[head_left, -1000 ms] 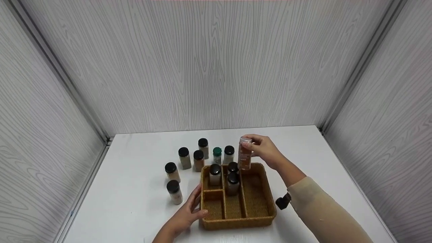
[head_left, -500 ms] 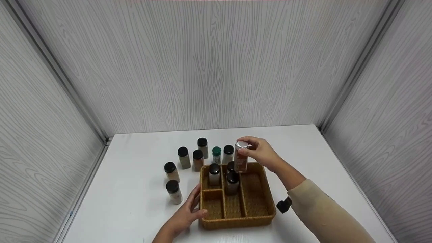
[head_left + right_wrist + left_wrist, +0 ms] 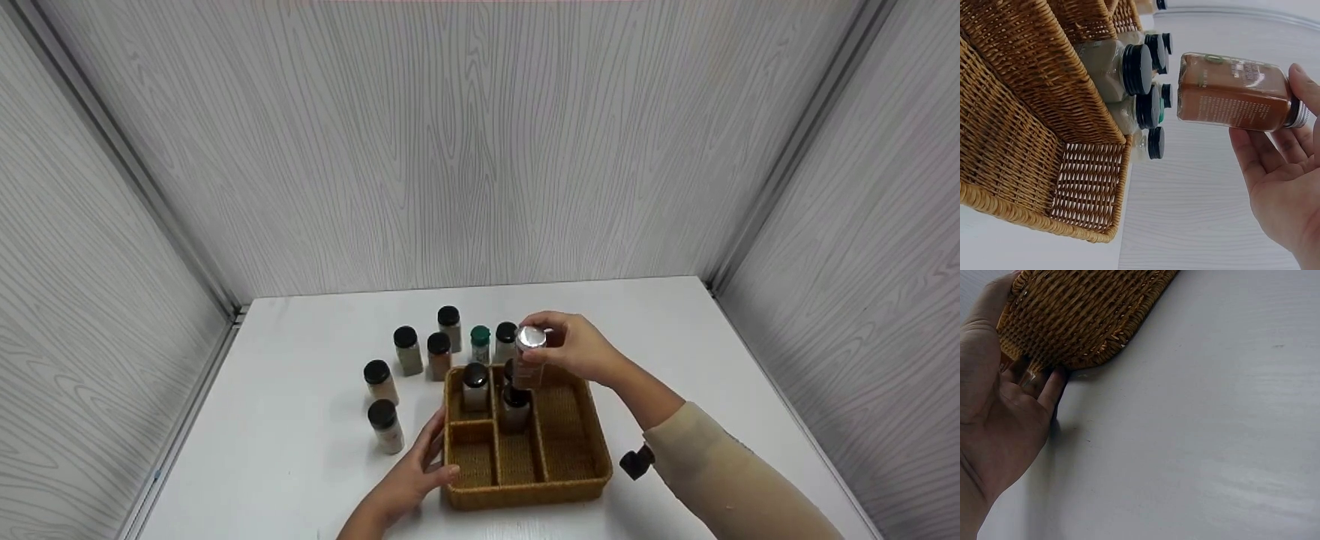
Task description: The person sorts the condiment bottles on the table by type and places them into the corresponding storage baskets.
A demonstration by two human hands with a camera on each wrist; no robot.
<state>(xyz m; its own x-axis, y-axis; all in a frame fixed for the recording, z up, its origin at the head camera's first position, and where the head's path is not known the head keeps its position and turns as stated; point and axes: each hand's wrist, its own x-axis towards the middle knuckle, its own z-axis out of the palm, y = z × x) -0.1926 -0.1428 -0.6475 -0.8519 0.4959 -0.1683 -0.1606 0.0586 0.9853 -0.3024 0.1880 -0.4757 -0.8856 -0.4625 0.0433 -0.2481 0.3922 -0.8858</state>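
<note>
A glass spice jar (image 3: 1233, 93) of reddish-brown powder with a silver lid is held by my right hand (image 3: 577, 349), thumb and fingers near the lid. In the head view the jar hangs over the back of the middle compartment of a divided wicker basket (image 3: 529, 495). It partly hides the black-lidded jars standing there. My left hand (image 3: 409, 476) grips the basket's left wall, thumb over the rim and fingers outside. One black-lidded jar (image 3: 475, 386) stands in the back left compartment. A dark-filled jar (image 3: 515, 412) stands in the middle one.
Several jars stand on the white table left of and behind the basket, among them a green-capped one (image 3: 481, 345) and a pale one (image 3: 386, 427) nearest the left hand. Panelled walls (image 3: 480, 150) enclose the table. A small black device (image 3: 636, 461) hangs at the right sleeve.
My right hand has carried the jar left and a little toward me, from the right compartment's back to over the middle one. The jar's lid now faces the camera more. My left hand stays put.
</note>
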